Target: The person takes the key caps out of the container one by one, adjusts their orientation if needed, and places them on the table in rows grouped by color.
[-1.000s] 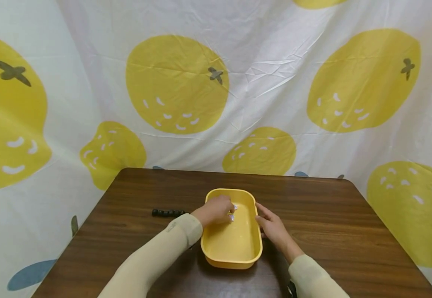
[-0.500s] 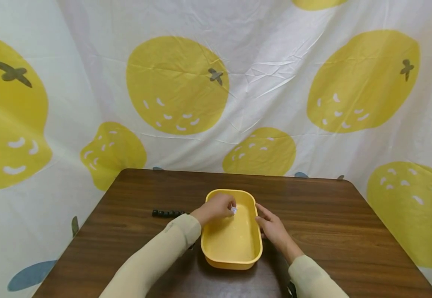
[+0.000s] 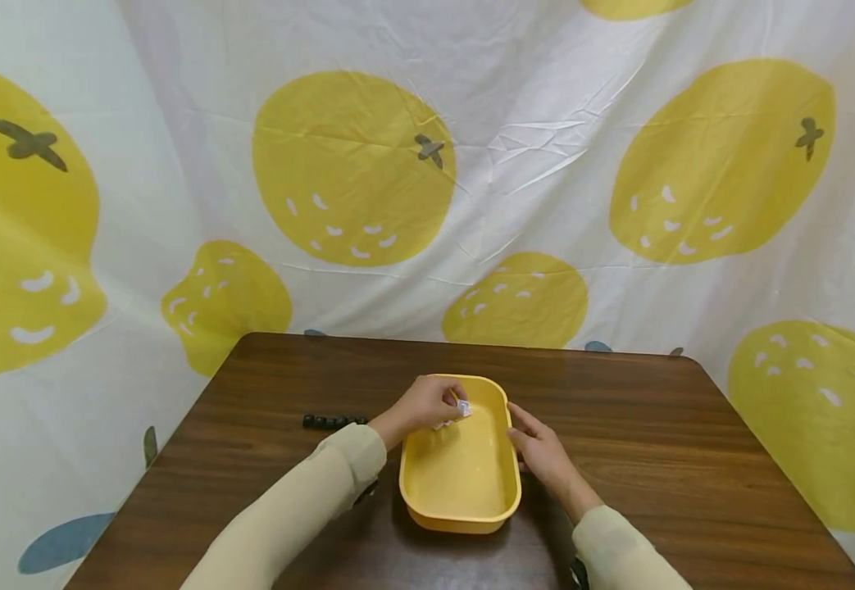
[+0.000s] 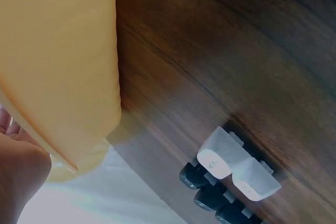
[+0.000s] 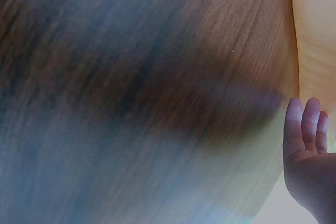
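Observation:
My left hand (image 3: 430,403) reaches over the far left part of a yellow tray (image 3: 464,483). Its thumb and fingertips pinch a small white keycap (image 3: 464,408) with faint printing. Under the fingers shows another small white piece (image 3: 442,425), partly covered by the hand. Against the tray's right wall rests my right hand (image 3: 545,457), and in the right wrist view its straight fingers (image 5: 311,121) lie along the outer side. In the left wrist view most of the left hand is hidden behind the tray wall.
Left of the tray, a row of black keycaps (image 3: 331,422) lies on the brown wooden table (image 3: 656,459). Two white keycaps (image 4: 236,166) stand beside that row in the left wrist view. A lemon-print cloth (image 3: 516,188) hangs behind the table.
My left hand has shifted a little left and toward the far end of the tray, now with a white keycap raised in its fingertips. The right hand stays at the tray's side.

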`<move>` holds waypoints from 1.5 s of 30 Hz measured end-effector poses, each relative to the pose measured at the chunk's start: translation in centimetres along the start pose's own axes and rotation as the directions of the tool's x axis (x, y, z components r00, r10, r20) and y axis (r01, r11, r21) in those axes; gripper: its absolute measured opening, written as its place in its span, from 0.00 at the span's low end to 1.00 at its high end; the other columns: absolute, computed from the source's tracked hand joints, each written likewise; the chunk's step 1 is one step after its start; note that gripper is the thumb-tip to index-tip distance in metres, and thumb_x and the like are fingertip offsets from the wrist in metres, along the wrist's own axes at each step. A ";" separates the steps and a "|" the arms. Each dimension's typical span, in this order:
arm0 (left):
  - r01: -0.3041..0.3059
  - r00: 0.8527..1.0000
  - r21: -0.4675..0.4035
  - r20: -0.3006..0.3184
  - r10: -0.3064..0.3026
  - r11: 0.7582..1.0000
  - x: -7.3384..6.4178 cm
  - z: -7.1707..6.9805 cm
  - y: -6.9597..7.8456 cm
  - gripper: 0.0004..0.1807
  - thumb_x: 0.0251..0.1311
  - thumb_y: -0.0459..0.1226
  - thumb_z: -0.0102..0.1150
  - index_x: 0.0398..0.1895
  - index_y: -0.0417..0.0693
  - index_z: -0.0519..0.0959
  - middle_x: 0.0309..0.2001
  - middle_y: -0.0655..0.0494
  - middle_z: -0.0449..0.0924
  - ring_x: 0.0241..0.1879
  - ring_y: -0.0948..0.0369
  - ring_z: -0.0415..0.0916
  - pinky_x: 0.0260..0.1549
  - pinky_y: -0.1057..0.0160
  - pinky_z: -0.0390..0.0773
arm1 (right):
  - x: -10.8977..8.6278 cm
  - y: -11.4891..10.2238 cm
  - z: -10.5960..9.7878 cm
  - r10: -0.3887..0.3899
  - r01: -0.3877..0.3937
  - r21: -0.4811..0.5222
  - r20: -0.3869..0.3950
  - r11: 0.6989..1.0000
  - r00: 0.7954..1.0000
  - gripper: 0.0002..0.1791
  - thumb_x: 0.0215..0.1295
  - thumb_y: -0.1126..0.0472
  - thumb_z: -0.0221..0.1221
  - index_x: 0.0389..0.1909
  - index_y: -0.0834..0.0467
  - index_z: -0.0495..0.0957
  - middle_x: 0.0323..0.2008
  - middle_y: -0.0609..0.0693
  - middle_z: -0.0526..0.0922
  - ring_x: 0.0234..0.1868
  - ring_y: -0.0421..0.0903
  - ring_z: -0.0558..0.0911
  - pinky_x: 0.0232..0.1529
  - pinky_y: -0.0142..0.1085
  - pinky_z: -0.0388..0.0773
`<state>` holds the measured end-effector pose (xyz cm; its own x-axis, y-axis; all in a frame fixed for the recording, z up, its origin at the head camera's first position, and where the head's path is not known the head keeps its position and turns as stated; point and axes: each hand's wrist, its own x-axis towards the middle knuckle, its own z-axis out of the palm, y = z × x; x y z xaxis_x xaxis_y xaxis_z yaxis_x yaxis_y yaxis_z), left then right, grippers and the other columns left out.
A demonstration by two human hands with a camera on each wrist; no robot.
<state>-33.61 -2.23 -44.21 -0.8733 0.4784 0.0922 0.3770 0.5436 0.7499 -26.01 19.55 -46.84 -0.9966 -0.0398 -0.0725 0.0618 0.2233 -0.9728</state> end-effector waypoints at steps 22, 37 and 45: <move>0.031 0.998 -0.119 -0.054 -0.037 0.992 -1.2 -1.8 -0.9 0.07 0.65 0.39 0.64 0.43 0.48 0.83 0.35 0.45 0.84 0.30 0.57 0.80 0.27 0.60 0.78 | -0.1 0.1 -0.1 -0.006 0.006 -0.008 -0.006 1.000 1.000 0.29 0.74 0.66 0.50 0.74 0.59 0.61 0.47 0.65 0.78 0.36 0.48 0.81 0.30 0.38 0.80; 0.032 0.985 -0.100 -0.166 -0.048 0.994 -3.9 -5.0 -2.5 0.18 0.65 0.38 0.64 0.55 0.38 0.81 0.42 0.54 0.83 0.39 0.58 0.80 0.37 0.61 0.80 | 0.2 0.2 -0.1 0.003 -0.003 -0.025 -0.007 1.000 1.000 0.29 0.74 0.66 0.49 0.75 0.57 0.62 0.47 0.64 0.78 0.36 0.47 0.81 0.31 0.38 0.80; 0.035 0.977 -0.072 -0.209 -0.050 0.997 -7.0 -7.6 -5.1 0.14 0.62 0.38 0.67 0.48 0.42 0.85 0.42 0.54 0.82 0.41 0.58 0.78 0.39 0.59 0.80 | 0.2 0.1 0.0 0.004 -0.003 -0.020 0.003 1.000 1.000 0.29 0.74 0.65 0.49 0.75 0.57 0.61 0.46 0.63 0.78 0.35 0.47 0.80 0.30 0.38 0.79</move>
<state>-31.71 -13.58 -43.71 -0.9361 0.2964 0.1895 0.3227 0.5088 0.7981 -26.19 19.56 -46.98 -0.9962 -0.0416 -0.0765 0.0642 0.2427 -0.9680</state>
